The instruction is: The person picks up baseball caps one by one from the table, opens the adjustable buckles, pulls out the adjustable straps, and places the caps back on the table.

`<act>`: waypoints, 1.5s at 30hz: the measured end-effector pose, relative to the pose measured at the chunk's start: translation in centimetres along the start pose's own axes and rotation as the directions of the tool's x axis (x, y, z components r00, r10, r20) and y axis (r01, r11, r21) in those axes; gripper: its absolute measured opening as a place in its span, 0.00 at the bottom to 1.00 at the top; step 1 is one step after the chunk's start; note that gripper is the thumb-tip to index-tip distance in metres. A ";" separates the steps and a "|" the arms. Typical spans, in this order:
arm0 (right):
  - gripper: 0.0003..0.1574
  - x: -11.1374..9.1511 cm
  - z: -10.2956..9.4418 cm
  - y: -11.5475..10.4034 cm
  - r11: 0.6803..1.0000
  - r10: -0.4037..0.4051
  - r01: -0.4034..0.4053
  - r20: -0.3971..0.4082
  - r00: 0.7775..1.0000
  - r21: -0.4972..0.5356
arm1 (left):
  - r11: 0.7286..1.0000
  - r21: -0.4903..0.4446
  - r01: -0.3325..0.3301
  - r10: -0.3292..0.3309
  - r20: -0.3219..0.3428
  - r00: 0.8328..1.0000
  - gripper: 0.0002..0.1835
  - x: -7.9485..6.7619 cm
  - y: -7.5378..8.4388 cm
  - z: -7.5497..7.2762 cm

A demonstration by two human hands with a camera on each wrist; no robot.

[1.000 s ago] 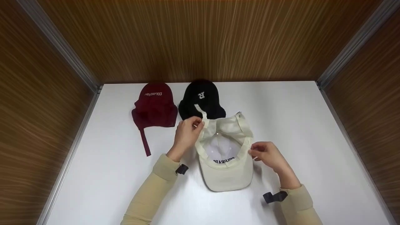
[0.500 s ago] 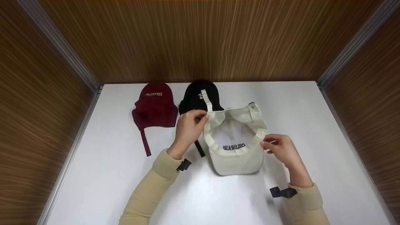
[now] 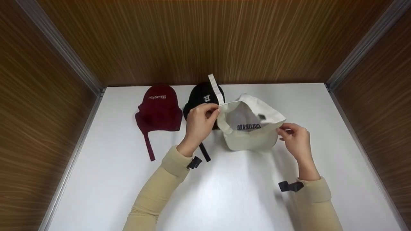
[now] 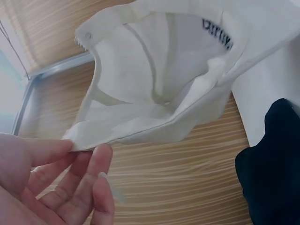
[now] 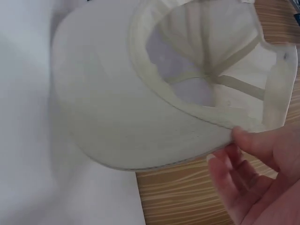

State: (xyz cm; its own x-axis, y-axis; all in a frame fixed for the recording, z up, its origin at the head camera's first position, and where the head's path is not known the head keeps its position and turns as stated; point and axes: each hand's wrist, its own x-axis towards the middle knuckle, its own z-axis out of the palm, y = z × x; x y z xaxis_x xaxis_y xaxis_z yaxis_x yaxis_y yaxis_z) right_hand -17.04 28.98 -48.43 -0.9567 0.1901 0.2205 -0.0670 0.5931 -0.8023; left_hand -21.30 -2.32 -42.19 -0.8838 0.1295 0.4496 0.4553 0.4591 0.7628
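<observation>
Between both hands hangs a cream baseball cap [image 3: 250, 141], its hollow inside facing me and its brim lowest. Dark lettering shows inside the front panel. My left hand [image 3: 200, 123] pinches the cap's left rim near the loose strap [image 3: 215, 88], which sticks up. At the right edge my right hand [image 3: 297, 141] pinches the rim between thumb and fingers. In the right wrist view, the thumb lies where the brim [image 5: 122, 108] meets the sweatband. Partly covered by the cream cap and left hand, a black cap [image 3: 200, 93] with a white R lies behind.
A dark red cap [image 3: 159, 112] lies on the white table [image 3: 112, 186] at the left, its strap trailing forward. The black cap's strap [image 3: 204, 152] pokes out below my left wrist. Wood-grain panels [image 3: 205, 41] wall the back and sides.
Both hands have carried the cream cap away from me and to the right. It has tilted, so its brim looks foreshortened and the back folds over. Red and black caps stay put.
</observation>
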 end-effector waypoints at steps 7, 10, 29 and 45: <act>0.05 1.6 0.8 1.6 0.992 -0.095 0.108 -0.178 0.980 0.064 | 0.991 -0.105 -0.088 0.085 -0.037 0.996 0.07 0.0 -0.7 1.8; 0.04 2.0 1.1 2.3 0.986 -0.119 0.143 -0.244 0.963 0.086 | 0.979 -0.147 -0.140 0.137 -0.034 0.990 0.07 -0.1 -1.1 2.6; 0.13 0.1 -0.1 3.8 0.564 0.437 -0.310 0.041 0.898 0.765 | 0.926 -0.071 -0.371 0.377 0.133 0.916 0.05 -4.3 -4.7 5.6; 0.15 -0.5 -1.3 5.0 0.487 0.414 -0.480 0.291 0.862 0.730 | 0.761 0.272 -0.589 0.540 0.238 0.807 0.05 -5.3 -5.8 7.1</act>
State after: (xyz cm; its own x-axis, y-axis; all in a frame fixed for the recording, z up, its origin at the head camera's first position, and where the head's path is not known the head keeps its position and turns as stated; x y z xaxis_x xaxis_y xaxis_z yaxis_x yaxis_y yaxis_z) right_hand -16.50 32.89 -51.88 -0.9352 0.1825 -0.3036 0.2198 -0.3732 -0.9013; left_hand -20.07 0.57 -52.31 -0.4930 0.5620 0.6641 0.8379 0.5121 0.1886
